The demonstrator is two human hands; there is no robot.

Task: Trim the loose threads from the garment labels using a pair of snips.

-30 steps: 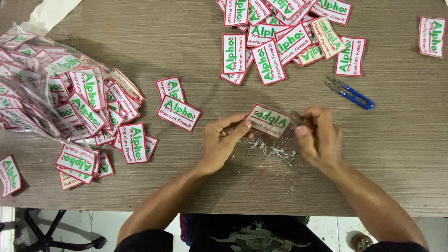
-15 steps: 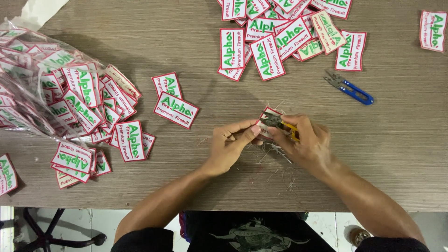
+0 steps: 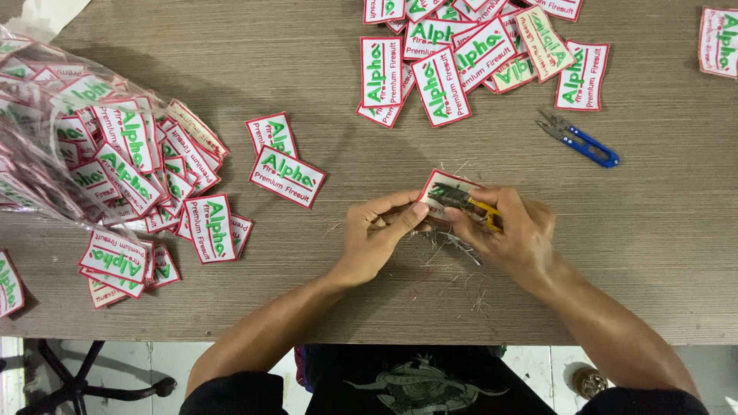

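Both hands meet over the wooden surface (image 3: 661, 253): left hand (image 3: 380, 234) pinches the near edge of a red-bordered patch (image 3: 440, 187), right hand (image 3: 511, 230) is closed on a yellow-handled snipper (image 3: 486, 213) laid against it. Thread clippings (image 3: 453, 246) lie just beneath; blue snips (image 3: 580, 140) rest apart, beyond the right hand.

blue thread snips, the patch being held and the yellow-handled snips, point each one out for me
blue thread snips (image 3: 586, 143): head view, on the blue handle.
held patch (image 3: 440, 187): head view, on its bare upper-left part.
yellow-handled snips (image 3: 487, 213): head view, on the yellow handle in the right hand (image 3: 516, 234).
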